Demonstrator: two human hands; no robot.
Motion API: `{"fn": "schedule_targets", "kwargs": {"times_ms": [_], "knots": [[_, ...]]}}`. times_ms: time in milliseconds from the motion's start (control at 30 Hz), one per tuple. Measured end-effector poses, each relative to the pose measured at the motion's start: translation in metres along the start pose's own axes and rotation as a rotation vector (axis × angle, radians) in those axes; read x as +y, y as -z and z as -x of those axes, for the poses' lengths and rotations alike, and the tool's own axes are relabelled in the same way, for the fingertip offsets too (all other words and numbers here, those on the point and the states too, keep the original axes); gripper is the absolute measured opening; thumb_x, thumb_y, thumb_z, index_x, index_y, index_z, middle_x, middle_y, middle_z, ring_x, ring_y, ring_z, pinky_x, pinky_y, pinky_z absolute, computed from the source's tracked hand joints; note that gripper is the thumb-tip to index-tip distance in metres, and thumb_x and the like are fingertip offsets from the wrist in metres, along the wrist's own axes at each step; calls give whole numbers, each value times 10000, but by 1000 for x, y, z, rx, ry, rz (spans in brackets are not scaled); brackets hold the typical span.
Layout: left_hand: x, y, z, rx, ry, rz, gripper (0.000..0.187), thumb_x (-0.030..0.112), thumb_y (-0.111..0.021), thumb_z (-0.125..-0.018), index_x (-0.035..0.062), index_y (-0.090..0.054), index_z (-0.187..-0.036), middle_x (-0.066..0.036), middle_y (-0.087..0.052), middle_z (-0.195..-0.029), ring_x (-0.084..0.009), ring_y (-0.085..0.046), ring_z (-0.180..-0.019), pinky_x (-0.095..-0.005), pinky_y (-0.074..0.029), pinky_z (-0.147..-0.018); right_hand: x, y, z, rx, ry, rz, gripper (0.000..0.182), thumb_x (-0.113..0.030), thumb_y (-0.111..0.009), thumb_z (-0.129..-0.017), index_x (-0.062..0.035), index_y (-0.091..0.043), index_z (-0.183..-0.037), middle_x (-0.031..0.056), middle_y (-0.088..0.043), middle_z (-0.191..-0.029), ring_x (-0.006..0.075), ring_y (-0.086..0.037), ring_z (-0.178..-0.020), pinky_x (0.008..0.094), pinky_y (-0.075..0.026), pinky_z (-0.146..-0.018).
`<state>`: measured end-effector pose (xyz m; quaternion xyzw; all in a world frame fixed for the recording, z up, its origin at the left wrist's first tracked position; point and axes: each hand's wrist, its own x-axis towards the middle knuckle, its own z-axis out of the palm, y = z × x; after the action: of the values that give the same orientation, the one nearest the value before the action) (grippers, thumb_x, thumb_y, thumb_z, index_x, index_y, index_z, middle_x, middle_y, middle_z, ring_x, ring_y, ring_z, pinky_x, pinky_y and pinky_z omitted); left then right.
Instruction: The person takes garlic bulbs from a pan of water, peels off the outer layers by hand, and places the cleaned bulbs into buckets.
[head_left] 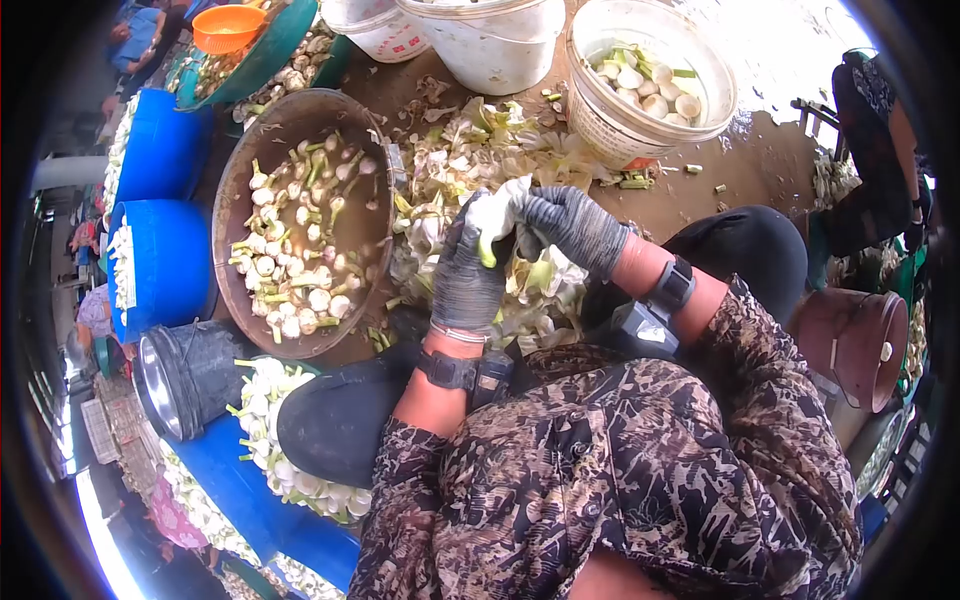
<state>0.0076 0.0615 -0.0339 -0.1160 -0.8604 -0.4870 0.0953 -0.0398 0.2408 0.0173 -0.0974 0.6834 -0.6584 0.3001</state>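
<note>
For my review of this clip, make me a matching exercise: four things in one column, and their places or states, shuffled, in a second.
Column 1
1. Orange bowl
2. Brown basin
3. Leafy peelings
4. Pale garlic piece

Column 2
A. Held between the gloved left hand and right hand
B. At the top left, by the rim of a green basin
C. Heaped on the ground
D. Holds stemmed bulbs in brownish water

Right pairs: 1-B, 2-D, 3-C, 4-A

The gloved left hand and right hand meet before the torso — fingers curled, tips close together — with both elbows bent and the forearms converging, dark straps around both wrists.
</note>
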Motion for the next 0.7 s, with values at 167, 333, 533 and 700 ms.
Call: {"fn": "schedule_targets", "kwargs": {"times_ms": [167,333,533,700], "knots": [[3,-14,4,-53,275,912,485,170,-349,-993,88,-310,-1469,-123,-350,-1500,-256,-358,-1370,-437,-285,-1137,2,18,-6,96,-75,109,412,-323,-467,-965,-6,-666,-794,100,-662,-670,206,-633,-621,338,-508,-644],[3,5,-23,168,493,1772,391,315,-424,-1000,80,-538,-1291,-79,-559,-1334,-285,-492,-1263,-477,-295,-1139,23,20,-9,-232,-183,1097,419,-413,-504,-860,-56,-715,-924,197,-681,-873,371,-657,-833,421,-515,-781],[32,-15,-93,237,787,1478,306,176,-367,-1008,33,-548,-1210,-137,-592,-1217,-330,-527,-1218,-487,-378,-1091,24,-17,2,-535,-198,1168,435,-435,-515,-879,-91,-693,-1076,158,-681,-1061,330,-641,-993,409,-490,-868],[39,-83,-164,-33,59,806,220,138,-653,-887,5,-623,-1059,-92,-667,-994,-189,-650,-864,-310,-554,-794,26,-11,-6,-326,64,876,311,-274,-560,-920,-100,-650,-1162,132,-644,-1165,223,-606,-1047,331,-475,-923]]}}
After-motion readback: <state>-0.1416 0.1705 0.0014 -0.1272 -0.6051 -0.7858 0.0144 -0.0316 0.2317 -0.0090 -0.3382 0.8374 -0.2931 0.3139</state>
